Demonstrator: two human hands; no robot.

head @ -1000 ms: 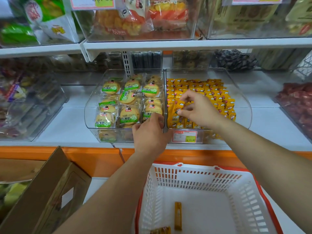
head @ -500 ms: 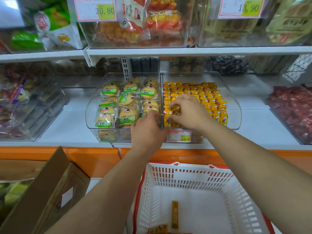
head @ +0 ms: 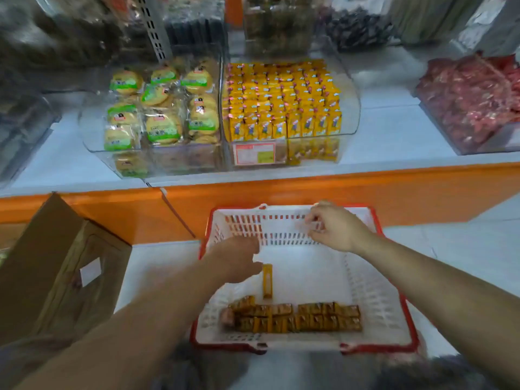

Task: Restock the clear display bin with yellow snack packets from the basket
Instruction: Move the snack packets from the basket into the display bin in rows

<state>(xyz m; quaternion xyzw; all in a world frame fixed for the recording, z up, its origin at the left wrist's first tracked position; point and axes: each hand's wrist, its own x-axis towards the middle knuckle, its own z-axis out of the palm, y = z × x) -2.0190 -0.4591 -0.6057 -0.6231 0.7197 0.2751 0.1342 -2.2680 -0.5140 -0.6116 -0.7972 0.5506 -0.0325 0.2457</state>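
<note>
The clear display bin [head: 352, 88] on the white shelf holds several rows of upright yellow snack packets [head: 281, 102]. Below it stands the white basket [head: 368, 280] with a red rim. A row of yellow packets [head: 298, 318] lies along its near side, and a single packet [head: 267, 280] lies apart in the middle. My left hand [head: 239, 260], blurred, is low inside the basket with its fingertips right beside the single packet, holding nothing. My right hand [head: 334, 229] hovers by the basket's far wall, fingers loosely curled and empty.
A clear bin of round cakes with green labels [head: 160, 114] adjoins the yellow bin on the left. A bin of red packets [head: 472, 99] stands at the right. A brown cardboard box [head: 56, 263] is left of the basket. An orange shelf edge [head: 309, 190] runs behind the basket.
Both hands have left the display bin and come down to the basket. The view has tilted down, and the row of packets in the basket now shows.
</note>
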